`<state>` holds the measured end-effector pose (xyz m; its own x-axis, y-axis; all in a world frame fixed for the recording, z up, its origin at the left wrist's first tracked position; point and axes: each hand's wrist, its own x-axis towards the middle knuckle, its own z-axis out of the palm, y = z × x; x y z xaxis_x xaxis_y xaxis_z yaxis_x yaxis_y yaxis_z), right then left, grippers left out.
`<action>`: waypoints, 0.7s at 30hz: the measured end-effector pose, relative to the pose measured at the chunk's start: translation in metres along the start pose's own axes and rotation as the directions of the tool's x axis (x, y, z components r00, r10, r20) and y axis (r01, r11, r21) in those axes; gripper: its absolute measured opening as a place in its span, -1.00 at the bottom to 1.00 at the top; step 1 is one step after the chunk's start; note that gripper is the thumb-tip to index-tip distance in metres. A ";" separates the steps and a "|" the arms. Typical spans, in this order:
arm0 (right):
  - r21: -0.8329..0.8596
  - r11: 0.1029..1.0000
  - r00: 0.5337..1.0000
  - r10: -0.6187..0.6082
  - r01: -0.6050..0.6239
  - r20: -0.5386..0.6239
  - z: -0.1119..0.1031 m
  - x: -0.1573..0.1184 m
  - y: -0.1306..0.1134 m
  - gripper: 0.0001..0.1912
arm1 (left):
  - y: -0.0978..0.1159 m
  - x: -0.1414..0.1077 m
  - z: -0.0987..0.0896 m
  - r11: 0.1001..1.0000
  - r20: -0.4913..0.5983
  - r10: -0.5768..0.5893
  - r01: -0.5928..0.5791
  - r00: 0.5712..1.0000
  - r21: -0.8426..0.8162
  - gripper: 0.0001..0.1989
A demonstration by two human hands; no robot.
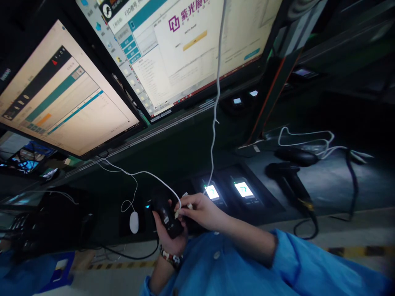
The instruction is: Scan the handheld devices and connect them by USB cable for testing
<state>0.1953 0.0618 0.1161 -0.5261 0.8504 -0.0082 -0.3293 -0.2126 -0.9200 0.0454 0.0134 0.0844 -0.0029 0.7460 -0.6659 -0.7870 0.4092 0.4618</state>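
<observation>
Low in the middle of the head view, my left hand (174, 241) is closed round a black handheld device (166, 211), with its labelled side facing up. My right hand (206, 210) pinches the end of a white cable (166, 186) between thumb and fingers, right over that device. A small pale plug (177, 214) shows at the fingertips; whether it touches the device I cannot tell. Another white cable (212, 144) hangs from above and runs down behind my right hand. Beyond this hand lie two dark devices with lit screens (212, 192) (244, 190).
Two monitors (69, 86) (191, 45) stand at the back. On the bench, a white mouse (134, 222) lies left of my hands. To the right are a black handheld scanner (291, 181), a black mouse (296, 156) and looped white cable (308, 132). A metal post (271, 90) rises behind.
</observation>
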 end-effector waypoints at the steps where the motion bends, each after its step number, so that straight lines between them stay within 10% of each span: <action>1: -0.054 0.998 1.000 -0.021 0.021 0.003 -0.001 0.001 0.002 -0.71 | 0.000 0.000 -0.001 0.999 0.017 -0.042 0.043 0.999 -0.002 -0.41; 7: -0.286 0.943 0.985 -0.156 0.170 0.073 -0.007 0.003 0.004 -0.84 | -0.005 0.000 -0.009 0.972 0.127 -0.226 0.231 0.966 -0.027 -0.41; 16: -0.538 0.805 0.967 -0.243 0.248 0.081 -0.001 -0.001 0.012 -0.78 | -0.005 -0.004 0.002 0.976 -0.008 -0.187 0.184 0.982 -0.117 -0.50; 21: -0.760 0.644 0.995 -0.098 0.087 0.030 -0.009 0.008 0.035 -0.81 | 0.004 0.019 -0.008 0.997 -0.124 -0.042 0.049 0.991 0.052 -0.56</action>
<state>0.1870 0.0653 0.0801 -0.5146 0.8522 0.0943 0.3380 0.3027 -0.8911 0.0373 0.0247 0.0692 -0.0464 0.6574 -0.7521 -0.7533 0.4715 0.4585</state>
